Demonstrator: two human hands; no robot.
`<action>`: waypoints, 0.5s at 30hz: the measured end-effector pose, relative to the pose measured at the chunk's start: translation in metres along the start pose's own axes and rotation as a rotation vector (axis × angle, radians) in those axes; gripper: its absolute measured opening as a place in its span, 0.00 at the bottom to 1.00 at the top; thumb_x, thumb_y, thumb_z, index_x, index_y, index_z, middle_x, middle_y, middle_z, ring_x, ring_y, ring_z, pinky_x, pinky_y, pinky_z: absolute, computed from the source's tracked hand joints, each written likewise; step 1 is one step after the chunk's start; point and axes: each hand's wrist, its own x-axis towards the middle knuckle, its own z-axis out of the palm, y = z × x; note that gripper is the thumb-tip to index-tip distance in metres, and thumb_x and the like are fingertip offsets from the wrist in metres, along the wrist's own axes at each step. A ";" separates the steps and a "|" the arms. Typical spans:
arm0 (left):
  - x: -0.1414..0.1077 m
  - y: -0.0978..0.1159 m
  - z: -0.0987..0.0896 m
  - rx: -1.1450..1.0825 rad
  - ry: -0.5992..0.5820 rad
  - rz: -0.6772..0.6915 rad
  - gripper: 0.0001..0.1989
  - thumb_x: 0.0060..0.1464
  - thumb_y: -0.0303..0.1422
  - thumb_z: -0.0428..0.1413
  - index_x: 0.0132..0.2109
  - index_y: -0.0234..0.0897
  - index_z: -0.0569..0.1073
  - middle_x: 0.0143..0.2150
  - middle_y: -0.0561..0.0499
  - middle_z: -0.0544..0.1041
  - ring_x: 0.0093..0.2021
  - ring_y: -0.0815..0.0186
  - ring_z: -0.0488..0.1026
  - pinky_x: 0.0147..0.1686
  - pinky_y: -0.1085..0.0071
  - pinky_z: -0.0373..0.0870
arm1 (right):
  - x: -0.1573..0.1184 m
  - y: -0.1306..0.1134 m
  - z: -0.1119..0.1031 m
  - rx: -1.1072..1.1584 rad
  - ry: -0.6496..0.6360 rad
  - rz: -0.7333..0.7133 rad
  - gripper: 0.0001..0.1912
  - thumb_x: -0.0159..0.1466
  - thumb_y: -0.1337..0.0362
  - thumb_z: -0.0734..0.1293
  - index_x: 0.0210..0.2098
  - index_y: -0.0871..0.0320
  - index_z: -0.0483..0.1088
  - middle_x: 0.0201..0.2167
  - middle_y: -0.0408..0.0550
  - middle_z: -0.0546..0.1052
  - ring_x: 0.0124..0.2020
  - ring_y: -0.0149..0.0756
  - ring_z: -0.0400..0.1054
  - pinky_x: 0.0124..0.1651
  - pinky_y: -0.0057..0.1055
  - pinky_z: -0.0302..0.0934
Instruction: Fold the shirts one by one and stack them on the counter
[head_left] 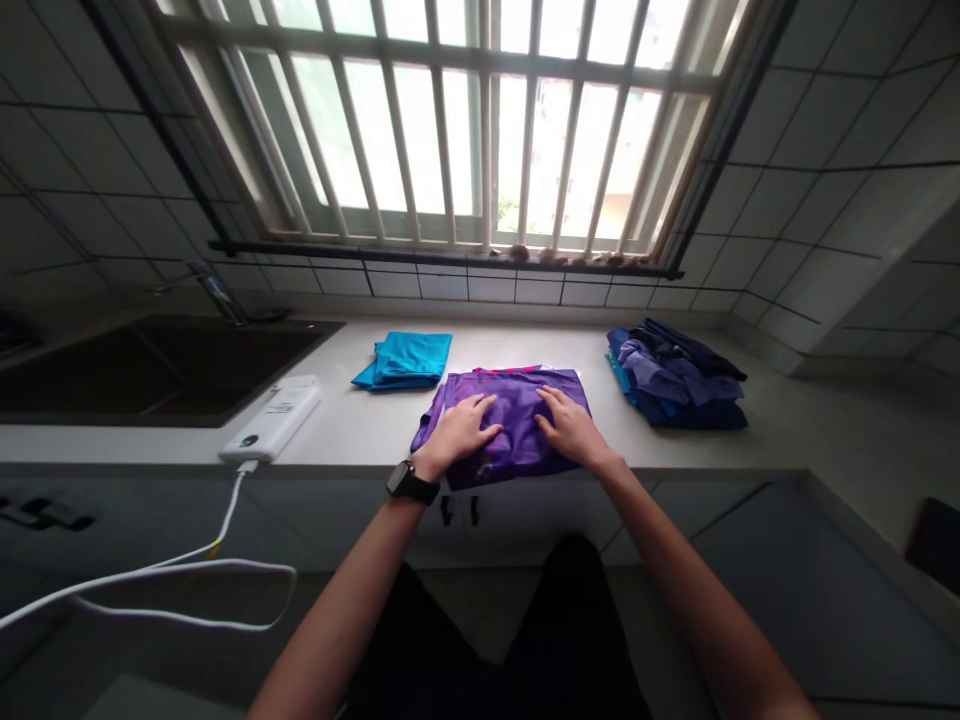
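Observation:
A purple garment (517, 410), folded into a rough rectangle, lies on the white counter and hangs slightly over its front edge. Pink and white cloth peeks out at its far side. My left hand (463, 430) rests on its left part with the fingers spread, a black watch on the wrist. On the right part lies my right hand (566, 425), fingers apart and flat on the cloth. Behind and to the left is a folded turquoise cloth (411, 360). To the right stands a pile of folded blue and purple clothes (675, 375).
At the left a dark sink (150, 370) with a tap (216, 292) is set into the counter (352, 440). A white power bank (274, 418) with a white cable (232, 500) lies near the front edge. A barred window (480, 130) is behind.

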 end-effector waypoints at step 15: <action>-0.016 -0.003 0.022 0.092 -0.003 -0.060 0.28 0.72 0.44 0.45 0.73 0.42 0.66 0.78 0.42 0.59 0.78 0.52 0.54 0.75 0.52 0.53 | -0.012 0.005 0.031 -0.174 -0.140 0.100 0.31 0.77 0.54 0.51 0.77 0.51 0.54 0.79 0.47 0.51 0.79 0.43 0.42 0.77 0.52 0.42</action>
